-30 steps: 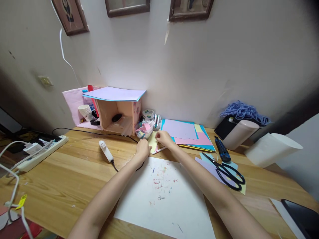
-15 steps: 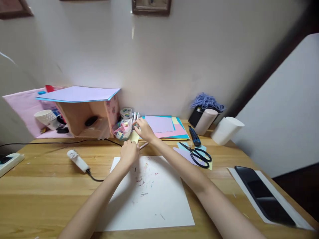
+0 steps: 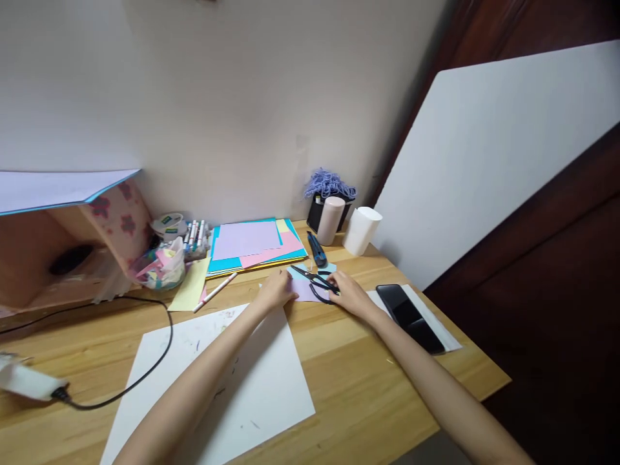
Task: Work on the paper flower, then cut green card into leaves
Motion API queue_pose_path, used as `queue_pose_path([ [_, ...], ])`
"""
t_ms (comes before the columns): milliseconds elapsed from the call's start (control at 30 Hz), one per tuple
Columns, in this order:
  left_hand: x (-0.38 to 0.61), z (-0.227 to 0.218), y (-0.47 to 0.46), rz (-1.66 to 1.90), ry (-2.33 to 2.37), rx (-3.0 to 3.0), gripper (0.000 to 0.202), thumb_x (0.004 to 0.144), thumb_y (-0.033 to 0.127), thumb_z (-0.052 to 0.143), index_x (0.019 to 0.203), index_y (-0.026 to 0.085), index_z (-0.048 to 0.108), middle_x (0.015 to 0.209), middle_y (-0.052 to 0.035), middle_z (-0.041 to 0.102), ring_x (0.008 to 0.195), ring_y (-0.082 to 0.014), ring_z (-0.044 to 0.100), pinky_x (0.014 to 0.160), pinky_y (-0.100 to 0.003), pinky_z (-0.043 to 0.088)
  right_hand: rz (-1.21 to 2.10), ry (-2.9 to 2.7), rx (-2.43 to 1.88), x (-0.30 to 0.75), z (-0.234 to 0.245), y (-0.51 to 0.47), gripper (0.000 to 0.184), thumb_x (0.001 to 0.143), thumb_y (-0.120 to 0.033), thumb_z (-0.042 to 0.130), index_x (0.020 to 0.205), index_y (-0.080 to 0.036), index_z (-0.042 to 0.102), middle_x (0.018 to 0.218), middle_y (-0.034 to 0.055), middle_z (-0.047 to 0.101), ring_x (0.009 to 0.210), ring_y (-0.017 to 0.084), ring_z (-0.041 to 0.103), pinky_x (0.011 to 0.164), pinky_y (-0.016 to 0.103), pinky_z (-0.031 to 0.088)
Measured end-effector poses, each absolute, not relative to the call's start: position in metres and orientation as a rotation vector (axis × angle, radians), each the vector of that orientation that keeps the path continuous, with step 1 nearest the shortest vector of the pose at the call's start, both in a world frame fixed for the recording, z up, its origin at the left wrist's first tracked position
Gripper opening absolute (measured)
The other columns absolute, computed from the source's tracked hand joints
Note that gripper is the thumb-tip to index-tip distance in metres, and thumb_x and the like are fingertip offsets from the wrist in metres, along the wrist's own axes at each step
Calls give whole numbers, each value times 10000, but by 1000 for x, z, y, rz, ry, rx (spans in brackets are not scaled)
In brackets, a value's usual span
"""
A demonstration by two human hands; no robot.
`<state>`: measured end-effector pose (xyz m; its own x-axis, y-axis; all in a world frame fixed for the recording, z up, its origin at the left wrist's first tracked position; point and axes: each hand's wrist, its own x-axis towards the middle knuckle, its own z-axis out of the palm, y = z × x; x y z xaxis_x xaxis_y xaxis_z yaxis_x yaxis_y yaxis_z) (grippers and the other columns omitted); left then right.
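A pair of black-handled scissors (image 3: 314, 276) lies over small purple and light blue paper pieces, blades pointing to the back left. My right hand (image 3: 349, 294) is closed on the scissors' handle loops from the right. My left hand (image 3: 277, 290) has curled fingers at the left edge of the purple paper piece (image 3: 303, 290); its thumb rests near the front of that sheet. Just behind the scissors is a blue and black utility knife (image 3: 317, 250). The fingertips of the left hand are partly hidden.
A marked white sheet (image 3: 276, 387) lies under my left forearm. Nearby are a yellow paper (image 3: 191, 287), a marker (image 3: 216, 292), a stack of coloured paper (image 3: 247, 240), a phone (image 3: 409, 316) and a white roll (image 3: 363, 230). A glue gun (image 3: 29, 378) with a black cord sits left.
Both hands have left the yellow paper beside the plastic tub and moved right to the scissors and purple paper. The view has turned right. The yellow paper now lies beside the marker.
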<state>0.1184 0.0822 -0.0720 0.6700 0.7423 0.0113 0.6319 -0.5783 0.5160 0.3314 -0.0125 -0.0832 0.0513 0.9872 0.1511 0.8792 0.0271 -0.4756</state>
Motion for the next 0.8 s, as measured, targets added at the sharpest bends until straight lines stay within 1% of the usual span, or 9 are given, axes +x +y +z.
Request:
queue_pose_path([
  [100,131,-78,88,257,1076,2380,212,651,271,650,810,167,558,815,-55,597,794,-211,571,688,-294,433,349,-1918,-1883,330,-81,-13,287,678,-157,568,963,-161,531,906,57,552,840,175,515,736,268,385],
  [200,131,-80,91,281,1088,2383,312,623,311,674,877,174,554,961,-84,567,931,-238,533,772,-322,416,377,-1941,-1911,334,-76,-17,325,661,-173,585,980,-168,524,887,45,555,794,165,514,680,245,372],
  [267,130,-79,91,277,1068,2378,407,608,317,688,960,183,530,993,-77,559,946,-227,530,777,-311,419,387,-1948,-1942,336,-71,-21,311,652,-166,589,956,-179,524,870,36,558,773,159,515,648,230,358],
  [400,131,-77,89,206,1041,2360,300,627,295,671,880,184,553,835,-39,586,802,-198,573,694,-283,440,398,-1912,-2016,334,-66,-25,252,685,-200,590,929,-192,525,869,34,573,772,156,525,619,220,332],
  [467,132,-75,87,231,1077,2372,324,618,306,678,889,175,559,943,-76,566,900,-226,554,757,-305,429,395,-1858,-2081,332,-66,-24,237,718,-283,592,926,-192,525,847,35,583,733,155,530,586,223,316],
  [567,131,-71,85,247,1155,2380,469,602,323,694,1015,182,523,1116,-100,509,1001,-233,519,793,-301,418,383,-1811,-2108,331,-69,-22,241,747,-369,579,902,-192,521,796,28,591,685,153,530,558,227,302],
  [633,131,-68,83,199,1189,2372,460,610,310,691,1024,208,519,1042,-62,568,934,-209,553,730,-281,430,422,-1814,-2074,333,-71,-21,227,759,-374,571,887,-193,519,764,20,590,673,152,532,552,225,309],
  [700,131,-66,81,154,1209,2367,383,621,289,685,971,227,542,885,-21,624,854,-199,576,675,-269,426,461,-1824,-2045,337,-72,-21,207,758,-362,575,866,-193,521,749,17,589,671,152,534,552,225,321],
  [800,133,-65,78,147,1236,2388,257,629,277,680,864,225,586,820,-22,630,849,-213,571,664,-272,415,391,-1856,-2031,342,-72,-24,176,741,-343,585,815,-194,525,780,27,591,713,161,538,579,231,338],
])
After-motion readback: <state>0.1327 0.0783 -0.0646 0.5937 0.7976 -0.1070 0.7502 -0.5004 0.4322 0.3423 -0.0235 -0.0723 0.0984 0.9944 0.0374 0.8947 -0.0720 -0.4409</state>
